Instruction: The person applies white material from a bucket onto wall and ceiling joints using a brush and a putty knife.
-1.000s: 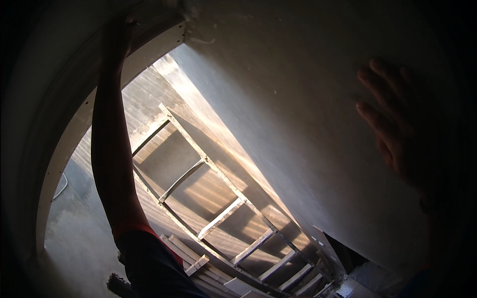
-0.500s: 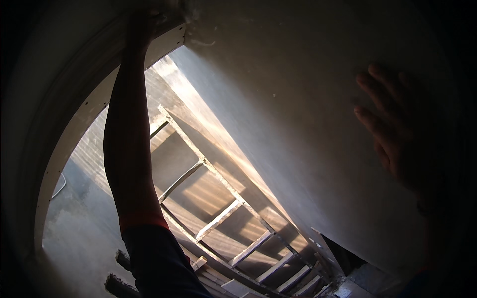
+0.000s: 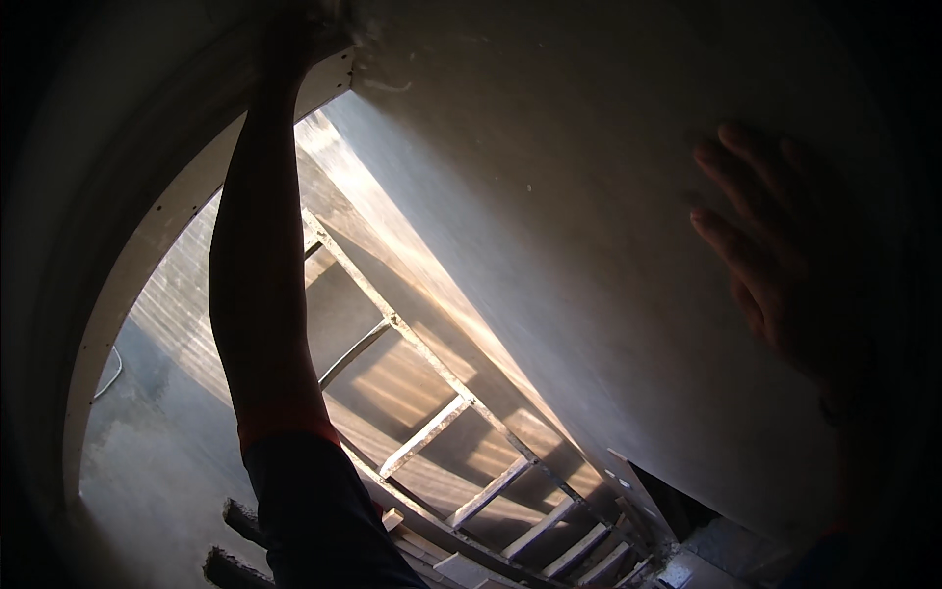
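My left arm is raised along a pale strip with dark fixing holes (image 3: 137,255). My left hand (image 3: 287,44) is at its upper end, in deep shadow by the corner; I cannot make out its fingers or anything in them. On the right, my right hand (image 3: 760,236) is open on the plastered surface (image 3: 549,226), or just beside it, fingers apart and holding nothing.
A paint-spattered ladder (image 3: 432,353) lies in the bright area beyond the strip, with pale wooden pieces (image 3: 417,555) near it. Two dark, rough objects (image 3: 235,569) are at the lower left, a thin pale loop (image 3: 116,373) farther left, and a dark gap (image 3: 677,506) at the lower right.
My left hand and forearm have moved right along the strip toward the corner, covering more of the ladder. My right hand has shifted slightly left in the picture.
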The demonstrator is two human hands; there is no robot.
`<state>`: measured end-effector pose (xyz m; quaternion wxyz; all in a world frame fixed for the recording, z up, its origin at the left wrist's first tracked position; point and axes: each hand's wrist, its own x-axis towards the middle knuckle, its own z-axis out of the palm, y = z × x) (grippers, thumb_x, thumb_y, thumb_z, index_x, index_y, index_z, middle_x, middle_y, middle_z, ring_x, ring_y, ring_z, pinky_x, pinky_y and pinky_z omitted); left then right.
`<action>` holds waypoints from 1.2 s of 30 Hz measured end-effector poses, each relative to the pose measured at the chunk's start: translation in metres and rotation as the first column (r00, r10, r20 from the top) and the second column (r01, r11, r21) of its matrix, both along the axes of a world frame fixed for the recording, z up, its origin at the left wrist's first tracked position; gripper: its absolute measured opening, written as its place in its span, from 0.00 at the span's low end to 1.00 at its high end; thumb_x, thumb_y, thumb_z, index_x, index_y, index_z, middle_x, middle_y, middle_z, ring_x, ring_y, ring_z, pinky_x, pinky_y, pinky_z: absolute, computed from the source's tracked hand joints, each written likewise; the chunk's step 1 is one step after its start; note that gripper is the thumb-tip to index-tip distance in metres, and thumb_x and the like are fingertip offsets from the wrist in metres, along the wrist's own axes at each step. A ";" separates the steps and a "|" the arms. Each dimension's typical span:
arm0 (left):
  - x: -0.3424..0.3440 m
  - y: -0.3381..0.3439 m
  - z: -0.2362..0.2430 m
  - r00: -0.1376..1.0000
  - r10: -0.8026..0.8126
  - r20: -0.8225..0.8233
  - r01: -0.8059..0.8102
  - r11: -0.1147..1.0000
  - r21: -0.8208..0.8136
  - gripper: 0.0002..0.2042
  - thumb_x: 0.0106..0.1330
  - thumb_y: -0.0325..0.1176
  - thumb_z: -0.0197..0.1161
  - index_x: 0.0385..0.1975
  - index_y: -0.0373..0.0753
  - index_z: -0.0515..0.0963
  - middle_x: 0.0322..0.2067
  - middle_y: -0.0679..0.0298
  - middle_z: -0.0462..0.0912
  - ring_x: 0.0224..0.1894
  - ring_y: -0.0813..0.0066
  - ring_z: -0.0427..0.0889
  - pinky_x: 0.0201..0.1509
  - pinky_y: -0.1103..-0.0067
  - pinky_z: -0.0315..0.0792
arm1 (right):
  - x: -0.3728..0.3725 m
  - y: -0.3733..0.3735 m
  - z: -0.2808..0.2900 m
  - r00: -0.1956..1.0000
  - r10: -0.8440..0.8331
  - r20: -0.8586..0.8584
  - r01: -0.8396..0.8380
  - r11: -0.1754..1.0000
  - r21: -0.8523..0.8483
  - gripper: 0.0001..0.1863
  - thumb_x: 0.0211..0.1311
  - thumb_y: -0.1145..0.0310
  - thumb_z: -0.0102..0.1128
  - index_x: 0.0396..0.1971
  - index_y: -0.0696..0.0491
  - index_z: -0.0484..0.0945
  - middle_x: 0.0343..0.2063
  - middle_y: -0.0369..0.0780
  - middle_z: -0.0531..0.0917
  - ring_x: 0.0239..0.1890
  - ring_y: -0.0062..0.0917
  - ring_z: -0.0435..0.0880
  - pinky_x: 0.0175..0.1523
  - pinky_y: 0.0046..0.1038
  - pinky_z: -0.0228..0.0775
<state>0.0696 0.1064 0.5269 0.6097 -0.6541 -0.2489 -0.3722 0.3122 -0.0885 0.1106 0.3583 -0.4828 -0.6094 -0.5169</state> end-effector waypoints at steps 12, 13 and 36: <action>-0.041 0.056 0.010 0.912 0.128 -0.390 0.091 0.863 0.497 0.10 0.59 0.28 0.59 0.39 0.44 0.81 0.35 0.57 0.82 0.39 0.58 0.81 0.48 0.64 0.72 | 0.000 -0.002 0.001 1.000 -0.011 0.005 0.011 1.000 0.000 0.17 0.46 0.74 0.60 0.40 0.56 0.81 0.60 0.46 0.74 0.67 0.41 0.67 0.69 0.47 0.57; -0.038 0.058 0.009 0.919 0.128 -0.373 0.079 0.867 0.492 0.11 0.59 0.29 0.59 0.41 0.46 0.81 0.36 0.58 0.82 0.39 0.58 0.80 0.48 0.63 0.72 | 0.001 -0.002 0.000 1.000 -0.008 0.011 0.008 1.000 0.003 0.17 0.46 0.73 0.60 0.40 0.56 0.81 0.60 0.46 0.74 0.67 0.41 0.67 0.69 0.47 0.57; -0.045 0.070 0.002 0.944 0.144 -0.298 0.003 0.895 0.445 0.08 0.65 0.37 0.59 0.38 0.45 0.82 0.35 0.59 0.83 0.40 0.59 0.81 0.51 0.63 0.71 | 0.001 0.002 -0.002 0.999 0.033 -0.005 -0.033 0.999 -0.020 0.16 0.50 0.73 0.58 0.41 0.57 0.81 0.62 0.47 0.73 0.68 0.42 0.65 0.71 0.48 0.53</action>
